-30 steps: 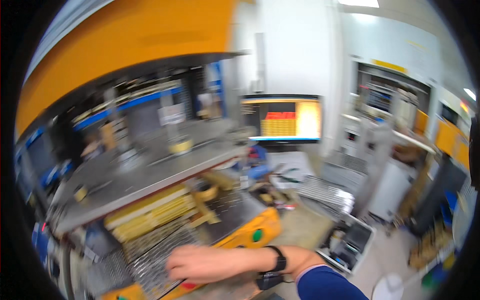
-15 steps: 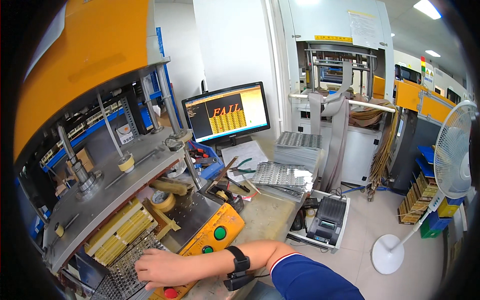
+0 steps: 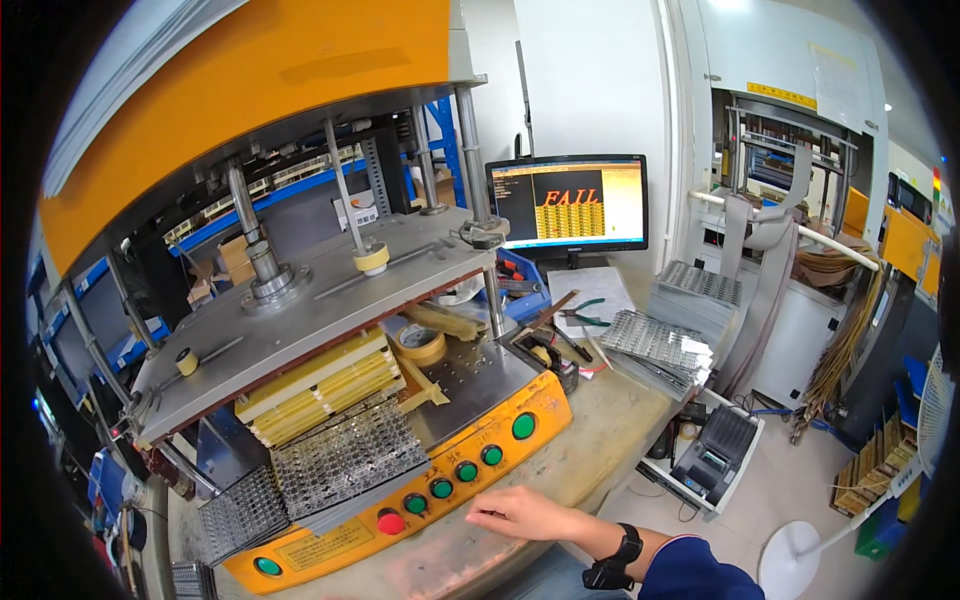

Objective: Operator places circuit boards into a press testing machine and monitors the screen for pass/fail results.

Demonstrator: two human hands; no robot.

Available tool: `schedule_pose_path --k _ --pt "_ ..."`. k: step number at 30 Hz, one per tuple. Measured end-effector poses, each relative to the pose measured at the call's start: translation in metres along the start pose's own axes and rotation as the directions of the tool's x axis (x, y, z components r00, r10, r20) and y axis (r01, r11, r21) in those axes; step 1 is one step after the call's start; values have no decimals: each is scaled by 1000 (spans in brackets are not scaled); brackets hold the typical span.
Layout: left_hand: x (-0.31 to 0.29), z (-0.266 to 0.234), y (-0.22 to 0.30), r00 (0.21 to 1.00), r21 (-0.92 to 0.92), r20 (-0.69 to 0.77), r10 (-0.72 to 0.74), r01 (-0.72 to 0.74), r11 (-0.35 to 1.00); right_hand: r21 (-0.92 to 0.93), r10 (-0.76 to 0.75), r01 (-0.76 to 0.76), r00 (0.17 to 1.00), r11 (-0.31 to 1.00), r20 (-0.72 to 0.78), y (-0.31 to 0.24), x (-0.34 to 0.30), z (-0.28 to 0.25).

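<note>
One bare right hand (image 3: 522, 513) is hovering beside an orange metal control panel (image 3: 546, 402) with round green buttons (image 3: 466, 471), its fingers looking curled close together and pinching nothing visible; the left hand is lying outside the view. Silver, flat, densely patterned panels (image 3: 350, 455) are resting in front of a yellow layered block (image 3: 322, 388), so setting them down there seems done. More silver patterned panels are lying in a loose pile (image 3: 652, 343) to the right. A black-framed monitor (image 3: 570, 205) is showing large red lettering above a yellow grid. How many panels are still awaiting handling, the view is not revealing.
</note>
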State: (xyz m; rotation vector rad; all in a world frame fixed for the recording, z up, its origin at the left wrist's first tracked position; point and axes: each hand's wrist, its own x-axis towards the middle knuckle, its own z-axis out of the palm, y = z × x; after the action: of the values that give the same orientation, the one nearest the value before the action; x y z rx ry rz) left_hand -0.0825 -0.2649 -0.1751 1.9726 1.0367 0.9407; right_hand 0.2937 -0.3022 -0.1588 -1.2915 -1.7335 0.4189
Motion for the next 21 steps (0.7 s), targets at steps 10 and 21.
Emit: schedule_pose_path --k 10,21 --pt "11 18 -30 979 59 -164 121 -113 992 -8 210 -211 966 977 153 15 -16 8" --pt "35 25 -13 957 217 -241 163 -111 970 -234 388 -327 872 915 299 3 17 -13"
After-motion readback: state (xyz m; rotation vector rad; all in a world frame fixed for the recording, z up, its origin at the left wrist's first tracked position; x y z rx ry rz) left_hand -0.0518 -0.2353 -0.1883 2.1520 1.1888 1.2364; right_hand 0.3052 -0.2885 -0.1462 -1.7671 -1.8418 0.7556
